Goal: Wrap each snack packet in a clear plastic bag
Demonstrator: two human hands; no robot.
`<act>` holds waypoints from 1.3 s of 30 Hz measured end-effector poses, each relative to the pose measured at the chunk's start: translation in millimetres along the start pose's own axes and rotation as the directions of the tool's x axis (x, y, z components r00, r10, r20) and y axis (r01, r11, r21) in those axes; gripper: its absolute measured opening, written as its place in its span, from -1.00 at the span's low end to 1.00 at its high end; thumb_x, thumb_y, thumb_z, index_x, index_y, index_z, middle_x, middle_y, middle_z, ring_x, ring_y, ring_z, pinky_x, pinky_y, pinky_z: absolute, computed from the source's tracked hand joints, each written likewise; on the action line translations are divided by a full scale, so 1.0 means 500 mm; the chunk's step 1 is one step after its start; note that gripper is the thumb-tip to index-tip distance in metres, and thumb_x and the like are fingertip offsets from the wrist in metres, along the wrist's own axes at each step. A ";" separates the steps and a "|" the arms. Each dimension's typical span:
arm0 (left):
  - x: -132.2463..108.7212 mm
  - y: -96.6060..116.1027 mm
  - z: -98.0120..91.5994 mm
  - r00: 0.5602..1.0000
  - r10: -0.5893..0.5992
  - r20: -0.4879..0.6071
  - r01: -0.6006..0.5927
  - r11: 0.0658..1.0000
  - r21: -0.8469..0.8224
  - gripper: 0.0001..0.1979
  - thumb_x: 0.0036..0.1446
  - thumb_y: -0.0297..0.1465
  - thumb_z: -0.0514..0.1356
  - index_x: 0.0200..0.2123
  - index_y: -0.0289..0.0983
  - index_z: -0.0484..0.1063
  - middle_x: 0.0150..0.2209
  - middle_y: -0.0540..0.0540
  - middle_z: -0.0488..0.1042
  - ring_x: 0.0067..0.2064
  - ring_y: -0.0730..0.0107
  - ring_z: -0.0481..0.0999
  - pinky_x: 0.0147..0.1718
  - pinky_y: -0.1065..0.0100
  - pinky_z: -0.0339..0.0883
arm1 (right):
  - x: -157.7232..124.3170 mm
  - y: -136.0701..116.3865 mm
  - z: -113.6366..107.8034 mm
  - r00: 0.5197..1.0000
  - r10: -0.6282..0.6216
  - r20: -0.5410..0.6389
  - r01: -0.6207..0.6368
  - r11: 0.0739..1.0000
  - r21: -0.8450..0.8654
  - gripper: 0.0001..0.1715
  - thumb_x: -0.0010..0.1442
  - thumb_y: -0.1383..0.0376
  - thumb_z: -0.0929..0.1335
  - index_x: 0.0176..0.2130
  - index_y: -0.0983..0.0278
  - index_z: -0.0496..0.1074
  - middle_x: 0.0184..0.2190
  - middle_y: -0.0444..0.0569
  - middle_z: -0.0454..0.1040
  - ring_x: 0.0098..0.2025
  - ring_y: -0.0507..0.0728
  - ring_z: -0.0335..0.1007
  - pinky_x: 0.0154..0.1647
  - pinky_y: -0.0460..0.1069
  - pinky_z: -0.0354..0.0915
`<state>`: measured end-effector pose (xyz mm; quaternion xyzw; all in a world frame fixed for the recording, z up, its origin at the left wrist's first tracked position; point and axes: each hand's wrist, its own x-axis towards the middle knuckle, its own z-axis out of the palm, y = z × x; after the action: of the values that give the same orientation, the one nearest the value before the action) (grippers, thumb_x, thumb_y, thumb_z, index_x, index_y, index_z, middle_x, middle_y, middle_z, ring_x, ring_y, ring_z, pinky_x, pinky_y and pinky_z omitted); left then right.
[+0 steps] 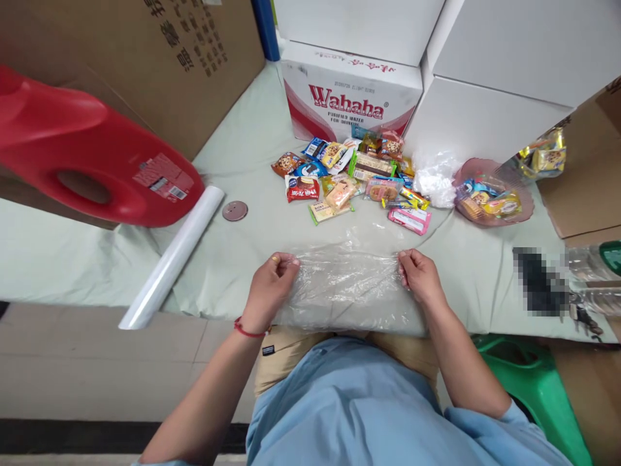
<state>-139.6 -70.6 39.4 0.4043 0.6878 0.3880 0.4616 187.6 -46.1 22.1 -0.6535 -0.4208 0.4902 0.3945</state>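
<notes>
A thin clear plastic bag [347,285] is stretched flat above the front of the table, crinkled and shiny. My left hand [273,285] pinches its left side between thumb and fingers. On the opposite side my right hand [421,275] grips the plastic in the same way. Beyond the bag lies a loose pile of wrapped snacks, among them a red packet [301,188], a green-edged wafer packet [372,166] and a pink packet [409,220]. A crumpled heap of clear plastic [435,180] sits at the right of the pile.
At right, a pink translucent bowl [519,219] holds snacks. A white roll [172,259] overhangs the front edge at left, beside a round brown disc [235,211] and a big red jug [97,155]. A Wahaha carton [352,97] stands behind. Keys [585,317] lie at far right.
</notes>
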 end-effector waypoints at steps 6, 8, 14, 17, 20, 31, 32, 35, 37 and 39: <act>0.028 0.013 -0.022 0.966 0.247 0.083 -0.260 0.937 0.234 -0.49 0.29 0.09 0.10 -0.39 -0.17 0.55 -0.27 -0.13 0.63 -0.21 0.16 0.52 -0.27 0.28 0.31 | -0.002 0.022 -0.009 0.997 -0.079 0.014 0.081 0.985 -0.153 -0.43 0.21 -0.25 0.40 -0.32 0.18 0.42 -0.61 -0.21 0.39 -0.66 0.03 0.18 -0.63 -0.05 0.14; 0.041 0.024 -0.007 0.962 0.238 0.136 -0.268 0.922 0.278 -0.58 0.14 0.07 0.26 -0.35 -0.17 0.57 -0.36 -0.08 0.60 -0.28 0.18 0.49 -0.31 0.28 0.28 | -0.005 0.024 -0.006 0.994 -0.112 0.011 0.112 0.975 -0.190 -0.45 0.25 -0.23 0.38 -0.32 0.19 0.43 -0.60 -0.20 0.39 -0.64 0.04 0.20 -0.59 -0.05 0.17; 0.051 0.041 0.055 0.975 0.181 0.127 -0.177 0.983 -0.038 -0.65 0.21 -0.03 0.22 -0.27 -0.21 0.51 -0.59 0.10 0.29 -0.54 0.43 0.21 -0.49 0.37 0.07 | -0.025 0.027 -0.027 0.972 -0.232 -0.045 0.204 0.919 -0.337 -0.53 0.34 -0.12 0.33 -0.25 0.21 0.50 -0.53 -0.14 0.44 -0.51 0.10 0.31 -0.42 -0.01 0.29; 0.034 0.034 0.067 0.957 0.286 0.047 -0.284 0.958 -0.043 -0.68 0.31 -0.07 0.16 -0.18 -0.20 0.50 -0.56 0.10 0.28 -0.53 0.44 0.21 -0.49 0.38 0.11 | -0.026 0.011 -0.070 0.952 -0.307 0.007 0.275 0.843 -0.462 -0.56 0.29 -0.06 0.38 -0.10 0.22 0.57 -0.33 -0.02 0.55 -0.34 0.17 0.44 -0.27 0.06 0.40; 0.010 0.021 0.071 0.861 0.507 0.049 -0.509 0.858 0.063 -0.73 0.39 -0.16 0.11 -0.20 -0.18 0.50 -0.39 -0.02 0.48 -0.38 0.38 0.44 -0.31 0.35 0.33 | -0.013 -0.042 -0.104 0.876 -0.478 -0.062 0.371 0.750 -0.548 -0.57 0.29 0.01 0.38 0.00 0.20 0.57 -0.09 0.10 0.54 -0.15 0.24 0.48 -0.13 0.12 0.44; -0.060 -0.006 0.075 0.580 0.753 0.311 -0.793 0.609 0.006 -0.82 0.41 -0.41 0.06 -0.15 -0.13 0.46 0.04 -0.17 0.66 0.05 0.31 0.67 -0.11 0.33 0.51 | 0.172 -0.220 0.072 0.483 -0.174 0.858 0.582 0.796 -0.166 -0.51 0.05 0.16 0.53 0.01 0.15 0.66 -0.12 -0.07 0.67 -0.27 0.11 0.52 -0.23 -0.02 0.40; -0.061 -0.009 0.073 0.608 0.737 0.296 -0.775 0.631 0.020 -0.83 0.41 -0.39 0.07 -0.16 -0.14 0.47 0.04 -0.17 0.66 0.04 0.30 0.67 -0.11 0.32 0.50 | 0.181 -0.219 0.085 0.431 -0.084 0.898 0.546 0.817 -0.186 -0.56 0.04 0.15 0.54 -0.05 0.18 0.68 -0.23 -0.09 0.68 -0.37 0.08 0.47 -0.32 -0.06 0.35; -0.055 -0.023 0.064 0.762 0.632 0.141 -0.646 0.758 0.087 -0.81 0.41 -0.31 0.08 -0.15 -0.15 0.49 -0.06 -0.15 0.66 -0.12 0.31 0.65 -0.15 0.32 0.45 | 0.197 -0.208 0.099 0.460 -0.042 0.887 0.450 0.872 -0.193 -0.66 0.07 0.06 0.52 -0.26 0.26 0.68 -0.45 -0.14 0.58 -0.46 0.02 0.35 -0.42 -0.10 0.22; -0.042 -0.034 0.057 0.870 0.492 0.008 -0.490 0.864 0.119 -0.78 0.42 -0.24 0.07 -0.13 -0.16 0.49 -0.23 -0.08 0.63 -0.31 0.35 0.57 -0.25 0.34 0.40 | 0.208 -0.193 0.098 0.612 -0.119 0.782 0.368 0.918 -0.148 -0.62 0.08 0.01 0.51 -0.28 0.27 0.64 -0.49 -0.18 0.52 -0.52 -0.02 0.23 -0.47 -0.11 0.12; -0.025 -0.044 0.050 0.941 0.331 -0.071 -0.320 0.939 0.126 -0.76 0.40 -0.20 0.08 -0.15 -0.18 0.48 -0.36 -0.02 0.57 -0.42 0.37 0.47 -0.34 0.36 0.33 | 0.221 -0.172 0.097 0.751 -0.147 0.644 0.294 0.947 -0.127 -0.59 0.06 -0.01 0.51 -0.30 0.27 0.58 -0.53 -0.21 0.45 -0.56 -0.04 0.09 -0.51 -0.11 0.02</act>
<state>-117.2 -86.0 16.6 0.5196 0.6524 0.4379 0.3357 144.9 90.9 57.6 -0.4380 -0.6540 0.5790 0.2127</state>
